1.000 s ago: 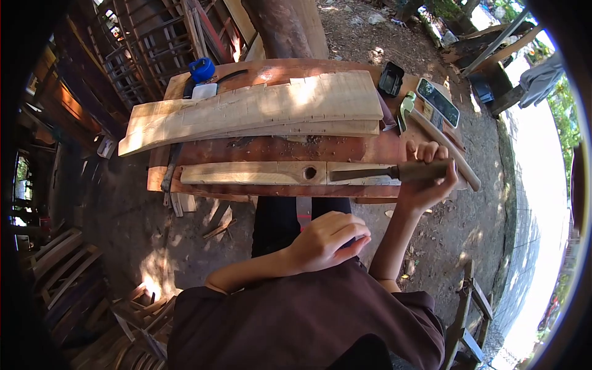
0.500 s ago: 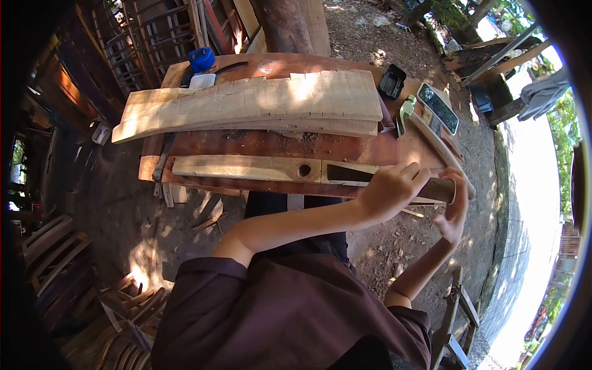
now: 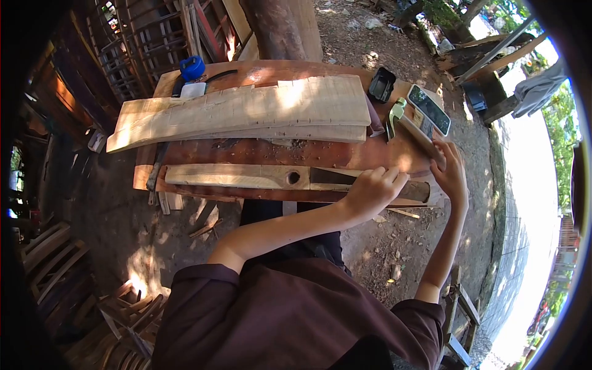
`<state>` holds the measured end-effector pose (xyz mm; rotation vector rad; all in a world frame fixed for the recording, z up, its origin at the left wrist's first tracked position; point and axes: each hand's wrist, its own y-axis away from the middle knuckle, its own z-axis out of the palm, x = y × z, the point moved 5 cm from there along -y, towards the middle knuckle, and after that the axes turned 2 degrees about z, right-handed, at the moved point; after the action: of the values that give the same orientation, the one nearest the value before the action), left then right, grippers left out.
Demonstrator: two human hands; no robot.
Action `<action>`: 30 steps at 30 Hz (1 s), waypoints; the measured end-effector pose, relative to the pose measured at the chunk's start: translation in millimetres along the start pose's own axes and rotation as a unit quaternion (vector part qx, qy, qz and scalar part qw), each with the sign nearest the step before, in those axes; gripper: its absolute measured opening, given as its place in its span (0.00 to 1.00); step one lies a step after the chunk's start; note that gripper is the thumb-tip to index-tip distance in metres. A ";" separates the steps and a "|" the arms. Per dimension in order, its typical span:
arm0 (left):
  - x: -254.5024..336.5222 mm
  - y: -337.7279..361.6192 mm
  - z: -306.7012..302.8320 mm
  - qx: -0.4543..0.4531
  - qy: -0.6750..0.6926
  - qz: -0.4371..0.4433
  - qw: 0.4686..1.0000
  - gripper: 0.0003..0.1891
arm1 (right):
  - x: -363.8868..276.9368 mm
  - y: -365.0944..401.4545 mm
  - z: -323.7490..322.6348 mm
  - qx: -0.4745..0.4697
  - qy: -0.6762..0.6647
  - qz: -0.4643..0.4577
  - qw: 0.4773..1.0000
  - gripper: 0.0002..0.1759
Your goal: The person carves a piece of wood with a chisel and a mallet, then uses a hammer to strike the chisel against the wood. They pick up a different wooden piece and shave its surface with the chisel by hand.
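My left hand point(image 3: 373, 192) is closed around a broad chisel over the near edge of the bench. Its dark blade point(image 3: 330, 177) points left along a narrow wooden piece point(image 3: 231, 175) with a round hole in it. The chisel's thick handle point(image 3: 416, 192) sticks out to the right of my fist. My right hand point(image 3: 452, 172) has its fingers around the end of a hammer's wooden handle point(image 3: 420, 137). The hammer's greenish head point(image 3: 398, 112) lies toward the back of the bench.
Two long curved boards point(image 3: 246, 111) lie stacked across the wooden bench point(image 3: 246, 152). Behind the hammer are a phone point(image 3: 429, 110) and an open black case point(image 3: 382, 85). A blue round object point(image 3: 192, 67) stands at the back left. Wooden frames point(image 3: 55, 253) are on the ground at left.
My right hand has left the chisel's handle end and moved up to the hammer handle. My left hand still holds the chisel, now lower and flatter along the wood.
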<state>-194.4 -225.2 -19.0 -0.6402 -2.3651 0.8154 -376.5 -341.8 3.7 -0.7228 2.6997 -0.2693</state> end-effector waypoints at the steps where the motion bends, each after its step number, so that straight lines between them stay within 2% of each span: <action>1: 0.1 0.5 0.8 -0.008 0.007 -0.010 1.000 0.16 | -2.8 -4.4 3.9 -0.003 -0.011 0.005 1.000 0.21; 4: -0.3 2.3 2.9 -0.002 0.011 -0.009 1.000 0.14 | -7.6 -14.0 14.8 0.017 -0.010 0.002 1.000 0.22; 6: -2.3 4.1 7.6 -0.005 -0.009 -0.002 1.000 0.13 | -9.9 -18.9 19.3 0.024 0.042 0.011 0.999 0.24; 8: -2.0 5.3 9.0 -0.006 -0.031 0.004 1.000 0.12 | -10.9 -17.7 21.7 0.003 0.056 0.015 0.998 0.22; 10: 1.1 5.5 5.7 0.012 -0.062 0.027 0.998 0.09 | -15.5 -11.5 24.6 0.070 0.155 -0.063 0.983 0.20; 14: 3.4 6.8 3.9 0.038 -0.092 0.044 0.994 0.07 | -32.2 7.2 8.0 0.074 0.139 -0.047 0.986 0.17; 15: 2.7 7.2 3.8 0.037 -0.091 0.043 0.994 0.07 | -35.0 14.6 0.9 0.062 0.139 -0.007 0.988 0.17; 16: 1.1 7.4 6.5 0.014 -0.080 0.035 0.996 0.09 | -38.1 22.1 -5.5 0.060 0.141 -0.007 0.988 0.17; 18: -0.9 6.5 9.7 -0.008 -0.066 0.022 0.998 0.10 | -36.9 40.7 -26.0 0.150 0.103 0.029 0.983 0.14; 20: -3.6 5.0 8.8 -0.014 -0.002 -0.003 1.000 0.15 | -18.4 71.4 -38.6 0.187 0.017 0.133 0.973 0.13; 21: -4.6 3.6 7.6 -0.038 0.038 -0.020 0.998 0.20 | -16.0 89.1 -44.0 0.226 -0.114 0.168 0.953 0.16; 22: -4.5 1.7 2.6 -0.038 0.039 -0.027 0.998 0.20 | -14.3 105.8 -48.4 0.260 -0.242 0.199 0.913 0.18; 24: -2.9 -3.2 -12.2 -0.012 0.102 -0.036 0.994 0.20 | -33.8 129.9 -57.3 0.315 -0.402 0.133 0.849 0.27; 26: -2.8 -8.5 -27.7 -0.002 0.118 -0.045 0.992 0.22 | -54.8 150.1 -67.4 0.307 -0.403 0.064 0.860 0.23; 28: -1.2 -11.5 -41.0 0.016 0.155 -0.041 0.987 0.22 | -55.5 176.8 -72.7 0.298 -0.364 0.110 0.875 0.16; 29: -1.0 -10.9 -40.1 0.018 0.155 -0.046 0.987 0.23 | -57.7 182.6 -74.6 0.323 -0.350 0.147 0.867 0.12; 30: -0.1 -9.5 -38.5 0.017 0.154 -0.047 0.987 0.23 | -60.7 182.3 -74.5 0.322 -0.351 0.148 0.867 0.12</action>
<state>-172.5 -216.5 12.9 -0.5894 -2.0789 0.6623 -436.1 -148.0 40.9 -0.1402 1.8064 -0.6419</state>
